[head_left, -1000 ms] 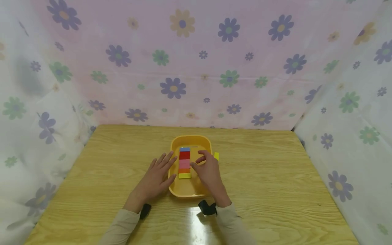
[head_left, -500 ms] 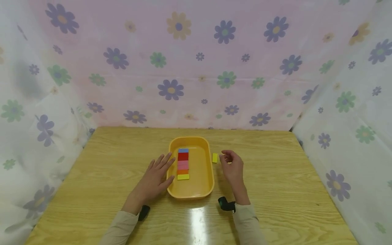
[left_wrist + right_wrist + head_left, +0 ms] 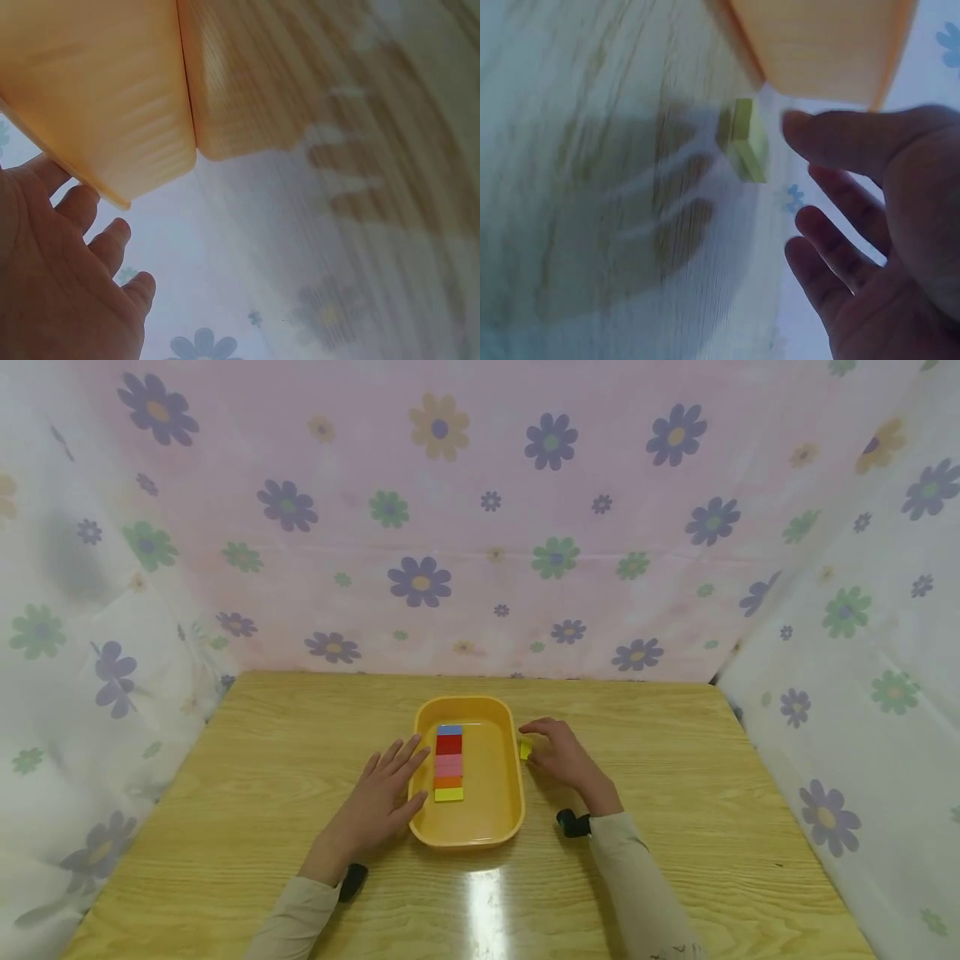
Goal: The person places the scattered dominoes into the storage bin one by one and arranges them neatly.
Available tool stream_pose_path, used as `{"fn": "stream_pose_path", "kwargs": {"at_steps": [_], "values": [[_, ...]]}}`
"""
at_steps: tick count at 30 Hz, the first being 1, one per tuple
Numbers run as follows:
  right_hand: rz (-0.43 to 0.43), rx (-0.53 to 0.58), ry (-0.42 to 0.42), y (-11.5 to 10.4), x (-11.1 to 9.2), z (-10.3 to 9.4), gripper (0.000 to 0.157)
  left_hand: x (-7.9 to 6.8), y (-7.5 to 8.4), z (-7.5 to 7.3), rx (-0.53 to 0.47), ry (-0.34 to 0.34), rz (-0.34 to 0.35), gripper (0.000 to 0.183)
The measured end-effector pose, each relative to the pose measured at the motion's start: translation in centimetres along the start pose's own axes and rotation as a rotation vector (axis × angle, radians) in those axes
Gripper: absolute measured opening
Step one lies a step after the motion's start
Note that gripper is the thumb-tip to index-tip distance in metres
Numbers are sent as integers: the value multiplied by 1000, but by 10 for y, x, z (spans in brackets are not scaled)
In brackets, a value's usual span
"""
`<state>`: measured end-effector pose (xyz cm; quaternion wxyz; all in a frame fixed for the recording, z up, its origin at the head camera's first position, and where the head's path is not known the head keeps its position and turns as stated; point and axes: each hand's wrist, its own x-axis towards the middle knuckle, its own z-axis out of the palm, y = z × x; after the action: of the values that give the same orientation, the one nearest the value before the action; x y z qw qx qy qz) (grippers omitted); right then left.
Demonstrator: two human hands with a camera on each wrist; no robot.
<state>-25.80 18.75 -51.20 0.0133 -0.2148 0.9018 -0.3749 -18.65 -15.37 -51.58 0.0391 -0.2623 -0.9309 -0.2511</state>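
Note:
A yellow-orange plastic tray (image 3: 487, 818) stands on the table, with a row of coloured blocks (image 3: 449, 765) along its left side: blue, red, pink, orange and yellow. My left hand (image 3: 378, 797) lies over the tray's left rim with its fingers spread; the left wrist view shows fingers touching that edge from outside. Just off the tray's right wall, a loose yellow block (image 3: 748, 141) sits on the table. My right hand (image 3: 566, 758) is beside this block, thumb and fingers apart and loosely bent. A gap shows between hand and block in the right wrist view.
The wooden table (image 3: 675, 827) reaches back to a flower-printed cloth (image 3: 480, 518), which also hangs at both sides. Black camera mounts (image 3: 573, 823) sit at the wrists.
My right hand has moved out of the tray to the right, then turned in over the loose yellow block, partly covering it. The left hand stays on the tray's rim.

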Motion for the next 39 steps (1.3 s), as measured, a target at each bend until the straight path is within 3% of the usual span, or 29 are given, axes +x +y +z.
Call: {"fn": "stream_pose_path", "kwargs": {"at_steps": [4, 8, 13, 17, 20, 26, 39], "values": [[-65, -79, -104, 6, 11, 2, 42, -1, 0, -1, -4, 0, -4, 66], [-104, -142, -141, 8, 14, 3, 36, -1, 0, 0, 2, 0, -7, 66], [-27, -208, -104, 10, 11, 4, 26, -2, 1, -2, -12, -4, -18, 66], [106, -223, -74, 11, 5, 4, 28, -2, 1, -2, -16, -5, -18, 66], [153, -204, -72, 11, 2, 2, 28, -2, 0, -1, -19, -2, -16, 66], [182, -170, -68, 10, -7, -1, 24, -3, -2, 1, -23, -2, -14, 67], [132, -199, -22, 8, -12, 4, 19, -1, -2, 3, -43, 22, 4, 66]]}}
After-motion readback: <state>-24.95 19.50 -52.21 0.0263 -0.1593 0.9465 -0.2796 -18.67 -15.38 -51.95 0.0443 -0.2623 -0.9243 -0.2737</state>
